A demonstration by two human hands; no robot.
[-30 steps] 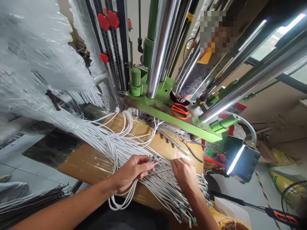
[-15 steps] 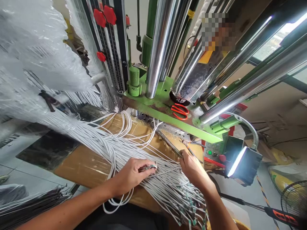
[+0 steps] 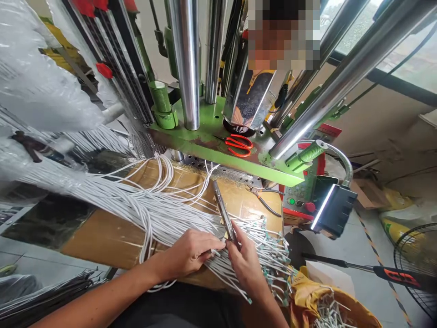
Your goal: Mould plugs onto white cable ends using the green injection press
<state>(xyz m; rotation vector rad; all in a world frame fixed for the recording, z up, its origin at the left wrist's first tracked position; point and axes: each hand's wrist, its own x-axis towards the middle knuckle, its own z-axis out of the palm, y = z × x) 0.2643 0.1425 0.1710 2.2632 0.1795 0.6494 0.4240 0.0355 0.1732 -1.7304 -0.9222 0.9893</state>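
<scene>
A thick bundle of white cables (image 3: 153,214) runs across a tape-wrapped cardboard surface (image 3: 102,241), its ends carrying small green-tipped terminals. My left hand (image 3: 191,250) pinches a few cable ends near the bundle's middle. My right hand (image 3: 244,259) grips a narrow steel bar with small brass teeth (image 3: 223,216), which stands tilted up out of my fingers. Both hands sit close together over the cables, and the fingers hide part of the bar's lower end.
Above stands a green press plate (image 3: 211,150) with chrome columns (image 3: 186,59); red-handled scissors (image 3: 239,145) lie on it. Pliers (image 3: 262,202) lie by a control panel (image 3: 297,200) and lamp (image 3: 332,209). A yellow bag (image 3: 327,310) holds cut cables at lower right.
My right hand has lifted the toothed steel bar off the board and tilted it up. My hands have drawn closer together, and the view has swung left, bringing the yellow bag into sight.
</scene>
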